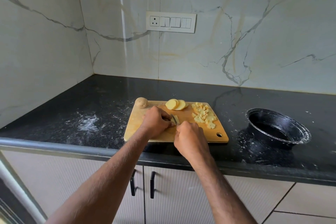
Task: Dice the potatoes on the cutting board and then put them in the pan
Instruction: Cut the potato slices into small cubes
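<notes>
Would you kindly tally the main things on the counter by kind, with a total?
Cutting board: 1
Whole potato: 1
Stack of potato slices: 1
Pile of diced potato: 1
Knife: 1
Black pan: 1
Total: 6

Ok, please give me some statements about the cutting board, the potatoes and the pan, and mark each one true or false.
1. The pan stands to the right of the cutting board. True.
2. Diced potato pieces already lie in the pan. False: they are heaped on the board's right part; the pan shows none.
3. The right hand holds the knife. True.
4. All potatoes are cut. False: a whole potato sits at the board's far left corner.
5. Round potato slices lie at the board's far edge. True.
6. The left hand rests on the counter. False: it holds potato on the board.
</notes>
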`<state>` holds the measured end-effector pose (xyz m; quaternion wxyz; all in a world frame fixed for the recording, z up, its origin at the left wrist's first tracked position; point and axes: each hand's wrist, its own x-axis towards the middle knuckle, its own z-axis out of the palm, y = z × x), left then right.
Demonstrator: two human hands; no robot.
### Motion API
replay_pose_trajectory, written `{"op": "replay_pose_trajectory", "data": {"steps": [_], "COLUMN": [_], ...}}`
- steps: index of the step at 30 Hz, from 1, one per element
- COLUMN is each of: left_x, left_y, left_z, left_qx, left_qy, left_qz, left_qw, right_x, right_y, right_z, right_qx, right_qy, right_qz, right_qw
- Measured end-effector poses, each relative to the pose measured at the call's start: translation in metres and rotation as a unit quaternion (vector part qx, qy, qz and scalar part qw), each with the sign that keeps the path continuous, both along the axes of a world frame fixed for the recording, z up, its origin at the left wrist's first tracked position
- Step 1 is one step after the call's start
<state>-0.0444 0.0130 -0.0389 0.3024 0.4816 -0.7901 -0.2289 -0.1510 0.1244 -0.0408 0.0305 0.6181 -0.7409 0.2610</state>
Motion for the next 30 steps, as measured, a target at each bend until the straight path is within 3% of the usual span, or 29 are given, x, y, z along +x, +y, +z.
{"op": "replay_pose_trajectory", "data": {"steps": [12,18,30], "left_x": [-0.001,0.002,0.003], "left_y": [-0.002,-0.001,0.001], "left_z": [-0.002,0.000,-0.002], "left_qx": [0.013,0.020,0.004], "left_qy": [-0.001,-0.004,0.022], "left_qz": [0.008,-0.005,0.015], "left_qw": [1.000,1.000,1.000], "right_x": [-0.013,-0.017,-0.005], "right_y": [0.025,0.033,0.016], "right_z": [-0.003,-0.001,-0.001], "right_qx": [-0.018,-0.076,-0.066], "right_qy": [-0.023,-0.068,-0.045], "right_qz": [0.019,-0.013,0.005], "right_qw": [0.999,0.995,0.997]}}
